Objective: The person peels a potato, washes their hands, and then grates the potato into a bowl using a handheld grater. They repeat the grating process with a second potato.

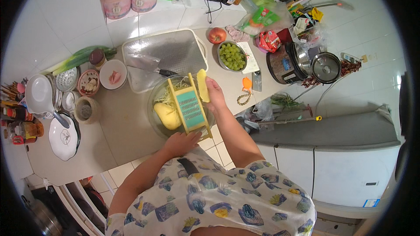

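Observation:
My right hand (215, 94) holds up a flat, ragged-edged piece of peeled potato (202, 86) just right of a shredding grater (189, 108). The grater has a pale yellow frame and a green plate with rows of small metal teeth. It lies tilted across a clear bowl (151, 114) at the counter's front edge. Over the grater's near end my left hand (182, 143) is closed, its fingertips partly hidden. Inside the bowl, a whole peeled potato (167, 116) rests left of the grater, with pale shreds (164, 99) behind it.
Behind the bowl, a cleaver (146, 68) lies on a metal-surfaced tray (170, 49). Grapes in a steel bowl (232, 56), an apple (217, 35) and an electric cooker (288, 64) stand to the right. Left are a mortar (87, 109), a white plate (64, 141) and several small bowls.

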{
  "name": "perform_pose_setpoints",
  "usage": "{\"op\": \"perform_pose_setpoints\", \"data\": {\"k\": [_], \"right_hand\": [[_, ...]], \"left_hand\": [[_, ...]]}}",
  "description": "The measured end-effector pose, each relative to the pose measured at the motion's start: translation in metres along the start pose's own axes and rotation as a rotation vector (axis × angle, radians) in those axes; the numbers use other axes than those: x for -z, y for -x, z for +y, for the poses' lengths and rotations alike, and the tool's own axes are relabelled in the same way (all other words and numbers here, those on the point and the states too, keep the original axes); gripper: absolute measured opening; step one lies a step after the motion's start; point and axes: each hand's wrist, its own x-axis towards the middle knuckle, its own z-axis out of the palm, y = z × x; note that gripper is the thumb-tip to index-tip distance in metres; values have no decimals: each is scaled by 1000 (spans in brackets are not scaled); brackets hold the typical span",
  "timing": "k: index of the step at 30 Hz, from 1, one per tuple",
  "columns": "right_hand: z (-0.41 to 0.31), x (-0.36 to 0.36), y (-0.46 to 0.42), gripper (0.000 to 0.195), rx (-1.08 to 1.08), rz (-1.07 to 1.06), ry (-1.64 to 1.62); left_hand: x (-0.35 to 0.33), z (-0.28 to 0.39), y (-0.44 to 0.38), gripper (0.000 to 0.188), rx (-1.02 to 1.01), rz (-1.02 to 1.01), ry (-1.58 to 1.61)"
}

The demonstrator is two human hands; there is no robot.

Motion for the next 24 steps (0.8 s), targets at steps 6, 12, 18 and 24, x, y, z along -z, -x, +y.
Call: {"op": "perform_pose_setpoints", "data": {"k": [6, 12, 18, 24], "right_hand": [[-42, 1, 24, 38, -160, -205, -202], [-69, -23, 46, 40, -199, -296, -191], [-63, -73, 84, 45, 16, -637, 203], [-71, -101, 24, 30, 483, -635, 651]], "left_hand": [[7, 0, 10, 59, 65, -94, -36], [49, 4, 22, 62, 257, 108, 231], [94, 17, -35, 48, 717, 756, 1443], [105, 20, -30, 46, 543, 1027, 1769]]}}
